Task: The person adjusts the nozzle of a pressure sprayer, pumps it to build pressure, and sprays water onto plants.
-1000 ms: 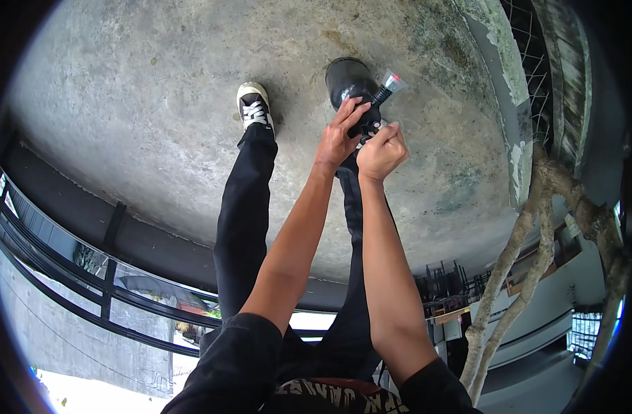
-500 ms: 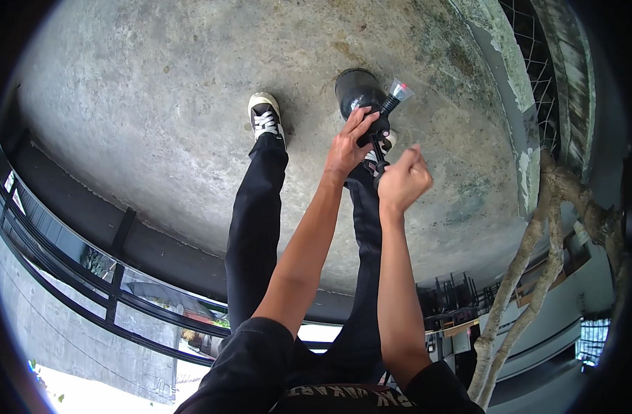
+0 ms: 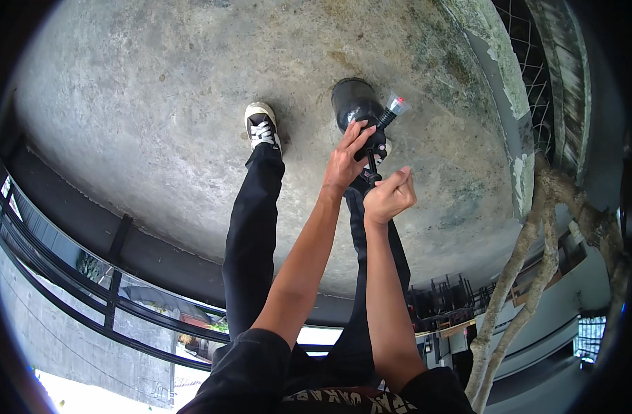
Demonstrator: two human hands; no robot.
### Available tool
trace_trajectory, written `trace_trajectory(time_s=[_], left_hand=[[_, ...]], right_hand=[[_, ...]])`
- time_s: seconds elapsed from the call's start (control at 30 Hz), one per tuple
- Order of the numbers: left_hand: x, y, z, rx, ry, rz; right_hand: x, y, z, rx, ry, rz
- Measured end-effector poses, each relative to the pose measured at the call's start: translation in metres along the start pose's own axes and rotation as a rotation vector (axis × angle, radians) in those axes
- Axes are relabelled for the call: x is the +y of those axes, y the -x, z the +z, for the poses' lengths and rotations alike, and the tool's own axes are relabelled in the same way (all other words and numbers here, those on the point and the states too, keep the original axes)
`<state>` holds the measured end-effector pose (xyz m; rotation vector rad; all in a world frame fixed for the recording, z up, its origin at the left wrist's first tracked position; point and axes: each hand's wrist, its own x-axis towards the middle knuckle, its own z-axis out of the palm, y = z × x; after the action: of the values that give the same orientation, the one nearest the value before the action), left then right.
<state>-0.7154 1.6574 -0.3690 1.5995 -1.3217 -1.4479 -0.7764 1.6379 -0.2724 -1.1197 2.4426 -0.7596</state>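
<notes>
Head-cam view, looking down: black bottle at approx. 1 o'clock from centre, base away from the person, over concrete floor; can't tell if it's touching. L hand lies on its shoulder, fingers outstretched. R hand is fisted round the end of the black rod, at approx. 5 o'clock from the bottle. Nozzle w/ clear-&-red tip points to 1. L shoe at 11, railing at 8, tree at 4.

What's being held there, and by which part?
A black bottle: right grip closed on its pump handle; left grip against its upper part, whether holding or resting unclear.
</notes>
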Motion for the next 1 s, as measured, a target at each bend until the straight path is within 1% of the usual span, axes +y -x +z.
trace_trajectory(time_s=[0.1,0.27,0.47,0.53,0.6,0.67,0.77,0.83,0.93,1.0], left_hand=[[0.004,0.001,-0.001,-0.012,0.007,-0.015],[0.002,-0.001,-0.003,-0.03,-0.002,-0.014],[0.007,-0.003,-0.007,-0.034,0.012,-0.005],[0.005,0.0,-0.005,-0.02,0.024,-0.008],[0.003,-0.001,-0.003,-0.014,0.027,-0.017],[0.0,0.0,-0.003,-0.02,0.013,0.016],[-0.003,0.001,-0.003,-0.027,-0.01,0.024],[-0.002,0.001,-0.002,-0.019,0.008,0.003],[-0.001,0.0,-0.001,-0.014,0.0,-0.011],[0.002,-0.001,-0.002,-0.017,-0.005,-0.022]], right_hand=[[0.013,0.001,0.007,0.019,-0.021,-0.032],[0.023,-0.01,0.028,-0.016,-0.012,-0.043],[0.045,-0.022,0.054,-0.039,0.069,-0.136],[0.043,-0.023,0.052,-0.054,0.085,-0.151],[0.039,-0.027,0.046,-0.119,0.112,-0.163],[0.037,-0.025,0.036,-0.171,0.137,-0.201],[-0.003,-0.02,-0.006,-0.165,0.045,-0.118],[-0.036,-0.01,-0.047,-0.154,0.021,0.113],[-0.056,-0.002,-0.068,-0.12,-0.035,0.159],[-0.046,-0.003,-0.052,-0.057,-0.021,0.076]])
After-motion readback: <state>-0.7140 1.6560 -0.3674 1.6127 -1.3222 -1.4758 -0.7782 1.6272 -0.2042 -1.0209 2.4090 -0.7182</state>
